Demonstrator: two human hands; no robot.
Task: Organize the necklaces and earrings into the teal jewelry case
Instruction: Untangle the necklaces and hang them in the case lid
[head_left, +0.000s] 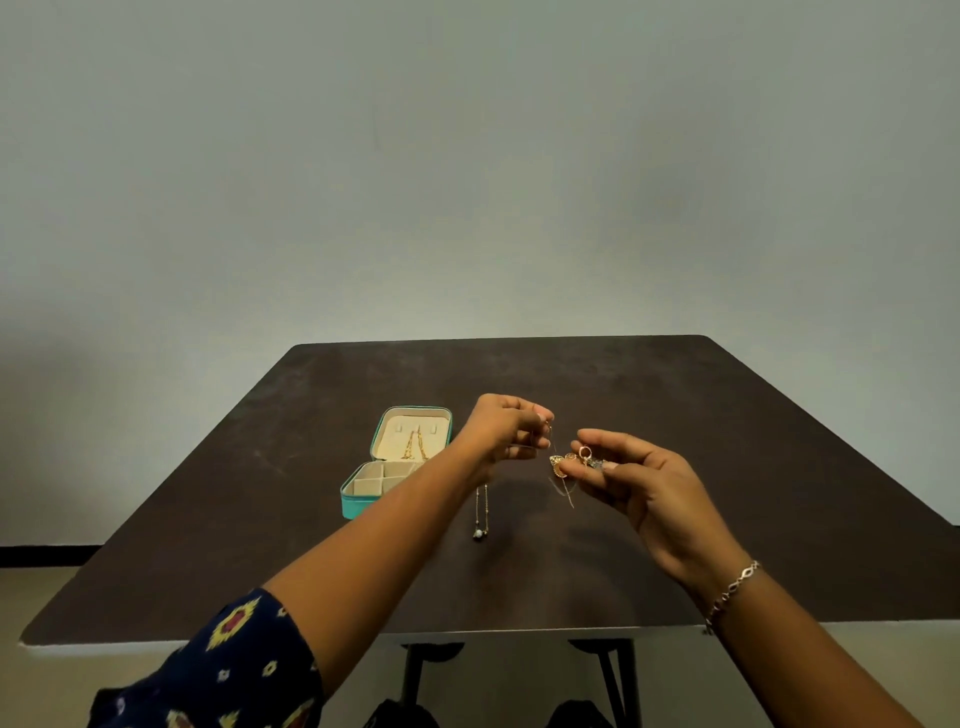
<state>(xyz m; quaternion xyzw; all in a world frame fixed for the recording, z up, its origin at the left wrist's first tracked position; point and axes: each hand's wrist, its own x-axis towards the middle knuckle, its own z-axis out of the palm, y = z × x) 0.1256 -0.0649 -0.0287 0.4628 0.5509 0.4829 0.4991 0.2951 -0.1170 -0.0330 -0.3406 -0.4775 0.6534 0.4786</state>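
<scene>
Pinching a thin gold chain (552, 439) in its fingertips, the left hand (506, 432) hovers over the dark table (727, 441) — just right of it, the right hand (649, 488) grips a tangled cluster of earrings (575, 459). Farther left, the teal jewelry case (358, 507) lies open, a gold necklace (414, 447) in its lid; a pendant necklace (479, 531) lies nearby.
</scene>
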